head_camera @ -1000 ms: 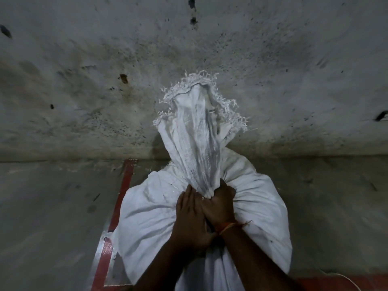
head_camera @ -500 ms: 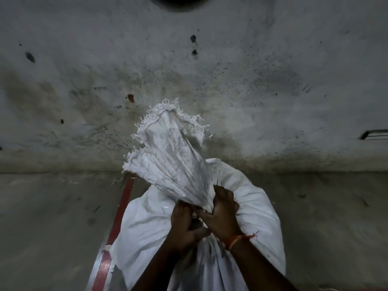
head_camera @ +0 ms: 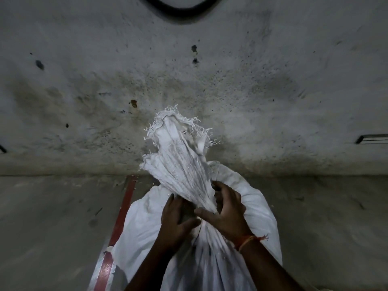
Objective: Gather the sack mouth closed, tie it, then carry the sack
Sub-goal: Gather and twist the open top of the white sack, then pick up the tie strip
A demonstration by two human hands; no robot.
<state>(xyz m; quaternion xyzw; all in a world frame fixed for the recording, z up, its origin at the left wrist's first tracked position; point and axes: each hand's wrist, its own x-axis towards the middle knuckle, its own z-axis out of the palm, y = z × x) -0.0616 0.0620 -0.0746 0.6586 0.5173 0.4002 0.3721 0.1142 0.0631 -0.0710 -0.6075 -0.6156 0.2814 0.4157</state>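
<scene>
A full white woven sack (head_camera: 260, 219) stands in front of me against a stained wall. Its mouth is gathered into a pleated bunch (head_camera: 180, 164) with a frayed top edge, leaning up and to the left. My right hand (head_camera: 225, 213), with an orange thread at the wrist, curls around the neck of the bunch from the right, thumb across the front. My left hand (head_camera: 175, 221) presses against the neck from the left, fingers spread and thumb hooked under. Whether a cord lies around the neck is hidden by my hands.
A red strip with silver tape (head_camera: 123, 208) runs along the floor to the left of the sack. The grey wall (head_camera: 210, 91) rises right behind it. A dark slot (head_camera: 371, 139) shows in the wall at right. Bare concrete floor (head_camera: 52, 227) lies on both sides.
The gathered bunch swung from upright to leaning left. My hands shifted from a tight clasp on the neck to looser, spread fingers. The view tilted up slightly.
</scene>
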